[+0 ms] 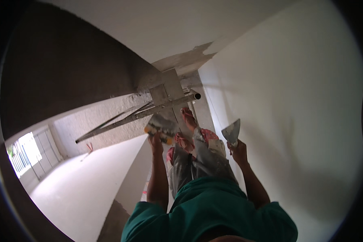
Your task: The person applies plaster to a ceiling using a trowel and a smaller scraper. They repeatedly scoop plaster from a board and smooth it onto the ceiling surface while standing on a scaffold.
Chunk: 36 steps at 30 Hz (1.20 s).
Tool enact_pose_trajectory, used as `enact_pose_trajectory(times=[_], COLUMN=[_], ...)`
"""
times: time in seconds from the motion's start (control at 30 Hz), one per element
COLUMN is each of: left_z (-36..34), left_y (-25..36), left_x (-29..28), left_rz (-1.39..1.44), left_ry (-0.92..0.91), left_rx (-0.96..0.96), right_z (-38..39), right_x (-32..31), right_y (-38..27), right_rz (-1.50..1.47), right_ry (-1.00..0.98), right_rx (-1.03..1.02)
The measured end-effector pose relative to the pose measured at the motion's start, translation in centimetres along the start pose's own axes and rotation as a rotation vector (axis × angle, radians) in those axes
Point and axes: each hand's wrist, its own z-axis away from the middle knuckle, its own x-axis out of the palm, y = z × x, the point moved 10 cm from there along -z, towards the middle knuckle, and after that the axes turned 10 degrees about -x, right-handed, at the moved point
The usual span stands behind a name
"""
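My left hand [155, 139] is closed round the yellow and black handle of a wide filling knife [164, 123], whose broad grey blade is tilted away from me. In my right hand [239, 153] is a putty knife [231, 131] with a flared, whitish-smeared blade pointing up and away. That blade is close to the white wall [286, 121] on my right; the view does not settle whether they touch. The two tools are apart, one on each side of my legs.
Beyond my sandalled feet [187, 117], a long metal pole [141, 114] with thinner bars crosses the view. Grey boards [173, 86] lie beneath and past it. A dark wall or beam [68, 72] fills the upper left. Far left, a bright barred opening [25, 153] shows.
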Motion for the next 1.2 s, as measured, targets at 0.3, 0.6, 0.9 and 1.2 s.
enact_pose_trajectory(times=[0.3,0.6,0.9,1.2], left_z=[13.9,19.9,18.0,14.5], left_y=[-7.3,-5.1,-5.6,-0.9], left_x=[-15.5,-19.4,-20.9,-20.3], left_rz=[-0.174,-0.02,-0.461,-0.805], left_ry=[0.107,0.12,0.104,-0.033], left_rx=[-0.453,-0.497,-0.558,-0.564], right_z=[3.7,8.5,14.4,15.6], right_x=[-1.8,-2.4,0.3,-0.6], right_y=[-2.1,1.0,1.9,2.8], right_rz=[0.248,0.201,0.368,0.121], right_ry=[0.0,0.046,-0.188,-0.169], right_rx=[-0.131,-0.147,-0.016,-0.23])
